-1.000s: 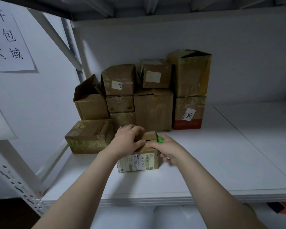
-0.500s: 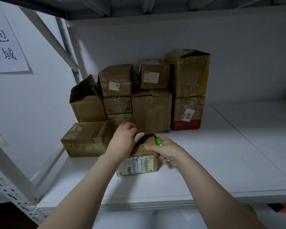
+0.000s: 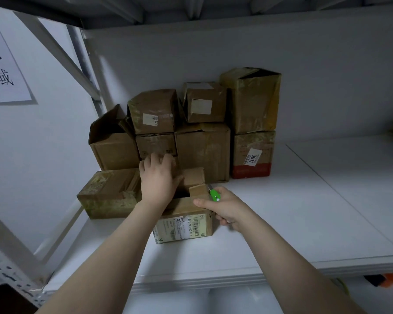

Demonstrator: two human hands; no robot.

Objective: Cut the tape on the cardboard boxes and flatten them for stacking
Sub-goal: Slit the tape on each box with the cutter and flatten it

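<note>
On the white shelf (image 3: 281, 223), near the front edge, left of centre: one box (image 3: 184, 225), brown cardboard, upright, barcode label on the near face. Top open: far flap (image 3: 194, 176) raised, right flap (image 3: 199, 191) standing part-way up, dark gap beside them.

Over its far left corner: left hand (image 3: 157, 180), back upward, fingers curled down past the far edge, thumb against the far flap. Whatever flap lies under the palm is hidden.

Against its right side: right hand (image 3: 228, 208), fingers closed round a green cutter (image 3: 214, 194), thumb stretched along the top right edge. Cutter tip just beside the right flap; whether the blade touches cardboard cannot be told.

Just left of it: low box (image 3: 107, 193), taped, lying flat. Any contact between the two is hidden by the left arm.

Behind, against the back wall: stack (image 3: 202, 150) of worn brown boxes in two to three tiers.
- Left end: open box (image 3: 114, 146), flaps up.
- Right end: red-banded box (image 3: 252, 155) with a label reading 3011.
- On top of that: tall box (image 3: 252, 100), top gaping.

Left wall: paper sign (image 3: 2, 71), white with black characters, partly out of view.

Left rear corner: grey rack post with diagonal brace (image 3: 61, 53).

Below the shelf edge, far right: orange item (image 3: 391, 277), kind not clear.
</note>
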